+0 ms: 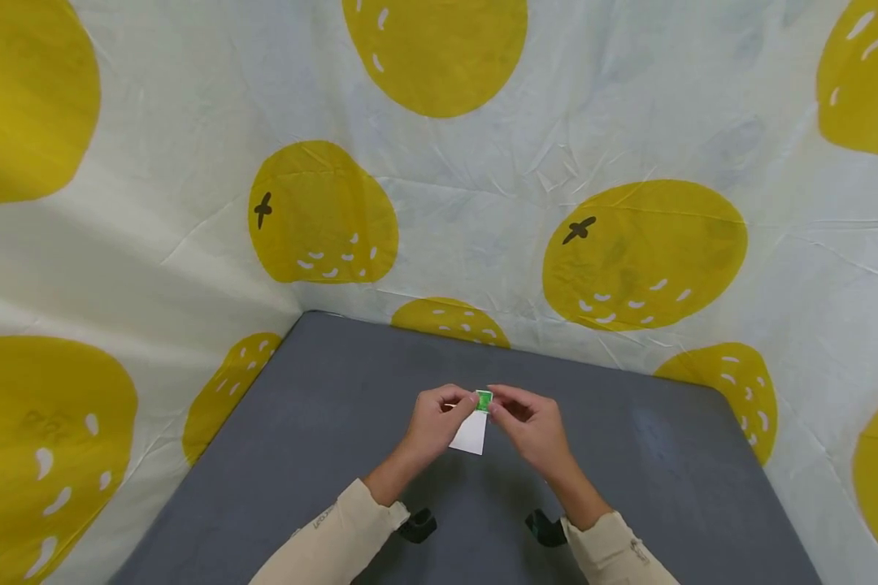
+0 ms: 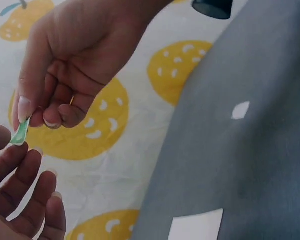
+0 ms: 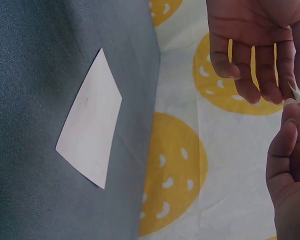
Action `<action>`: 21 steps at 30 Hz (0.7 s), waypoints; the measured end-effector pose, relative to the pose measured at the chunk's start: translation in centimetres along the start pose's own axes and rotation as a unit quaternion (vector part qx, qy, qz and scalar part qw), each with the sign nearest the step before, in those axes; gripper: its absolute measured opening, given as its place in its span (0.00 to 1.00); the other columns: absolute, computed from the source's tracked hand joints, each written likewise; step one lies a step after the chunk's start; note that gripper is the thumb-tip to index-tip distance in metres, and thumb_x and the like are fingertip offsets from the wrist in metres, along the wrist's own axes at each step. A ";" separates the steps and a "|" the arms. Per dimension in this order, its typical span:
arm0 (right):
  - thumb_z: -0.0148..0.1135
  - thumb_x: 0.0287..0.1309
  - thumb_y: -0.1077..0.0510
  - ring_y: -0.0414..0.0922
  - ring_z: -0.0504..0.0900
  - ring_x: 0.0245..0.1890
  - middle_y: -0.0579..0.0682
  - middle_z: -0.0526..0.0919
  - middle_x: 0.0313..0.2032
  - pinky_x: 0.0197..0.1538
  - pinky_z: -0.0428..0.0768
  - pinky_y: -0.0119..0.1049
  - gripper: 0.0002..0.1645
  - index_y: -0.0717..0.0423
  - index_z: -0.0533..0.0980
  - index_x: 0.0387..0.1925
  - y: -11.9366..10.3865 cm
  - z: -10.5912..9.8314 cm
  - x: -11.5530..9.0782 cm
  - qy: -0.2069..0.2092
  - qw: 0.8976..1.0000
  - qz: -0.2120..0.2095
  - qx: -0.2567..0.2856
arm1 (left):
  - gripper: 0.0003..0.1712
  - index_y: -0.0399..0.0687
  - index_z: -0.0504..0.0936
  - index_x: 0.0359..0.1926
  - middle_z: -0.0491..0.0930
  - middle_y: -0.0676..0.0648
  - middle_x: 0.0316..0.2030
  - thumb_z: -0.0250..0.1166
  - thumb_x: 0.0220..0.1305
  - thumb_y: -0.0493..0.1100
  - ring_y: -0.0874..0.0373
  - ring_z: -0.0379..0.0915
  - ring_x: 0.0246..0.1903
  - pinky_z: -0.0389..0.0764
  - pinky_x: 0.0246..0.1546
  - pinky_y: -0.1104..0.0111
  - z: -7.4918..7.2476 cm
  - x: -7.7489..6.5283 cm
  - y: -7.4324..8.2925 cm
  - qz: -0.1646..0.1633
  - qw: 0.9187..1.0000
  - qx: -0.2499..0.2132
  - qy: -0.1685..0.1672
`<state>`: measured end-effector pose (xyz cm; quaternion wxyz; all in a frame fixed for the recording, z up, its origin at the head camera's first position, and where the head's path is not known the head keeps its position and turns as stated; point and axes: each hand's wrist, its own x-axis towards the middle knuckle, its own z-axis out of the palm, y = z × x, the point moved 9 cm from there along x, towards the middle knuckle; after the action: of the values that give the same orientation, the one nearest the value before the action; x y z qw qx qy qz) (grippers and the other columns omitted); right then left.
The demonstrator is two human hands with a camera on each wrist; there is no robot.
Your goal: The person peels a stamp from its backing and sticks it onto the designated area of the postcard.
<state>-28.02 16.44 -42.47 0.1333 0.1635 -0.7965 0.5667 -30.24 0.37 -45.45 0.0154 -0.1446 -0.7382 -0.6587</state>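
A small green stamp-like piece with a white border is held up between both hands. My left hand pinches one side of it with thumb and forefinger. From the other side, my right hand pinches it too. In the left wrist view the green piece looks slightly bent between the fingertips, and the right hand's other fingers curl loosely. Only a thin pale edge of it shows in the right wrist view. A white paper card lies flat below the hands, its far part hidden by the left hand in the head view.
A small white scrap lies on the grey tabletop. White cloth with yellow fruit prints rises behind and beside the table. Dark devices are strapped at both wrists.
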 end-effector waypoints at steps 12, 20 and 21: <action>0.70 0.65 0.65 0.35 0.83 0.30 0.62 0.88 0.36 0.37 0.85 0.27 0.14 0.64 0.86 0.51 1.6 -0.1 0.6 0.011 0.999 0.041 0.005 | 0.10 0.49 0.91 0.43 0.89 0.51 0.39 0.68 0.72 0.48 0.60 0.83 0.38 0.86 0.43 0.70 -1.0 0.4 -0.2 0.070 0.990 0.123 0.004; 0.68 0.64 0.69 0.33 0.84 0.28 0.68 0.86 0.36 0.33 0.83 0.27 0.14 0.65 0.86 0.51 3.2 -0.5 0.7 0.027 0.997 0.059 0.028 | 0.13 0.41 0.89 0.49 0.89 0.43 0.47 0.68 0.70 0.43 0.45 0.84 0.50 0.85 0.53 0.52 -3.9 1.4 -5.8 0.045 0.957 0.286 -0.005; 0.68 0.64 0.69 0.33 0.84 0.28 0.68 0.86 0.36 0.33 0.82 0.27 0.14 0.65 0.86 0.51 3.4 -0.6 0.8 0.029 0.997 0.061 0.029 | 0.13 0.41 0.90 0.49 0.88 0.42 0.49 0.68 0.70 0.43 0.43 0.84 0.52 0.84 0.55 0.48 -4.1 1.6 -6.4 0.046 0.947 0.319 -0.012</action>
<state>-30.11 17.97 -44.84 0.1171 0.1016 -0.7840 0.6011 -33.95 -3.93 -50.81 0.0824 -0.1736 -0.9024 -0.3857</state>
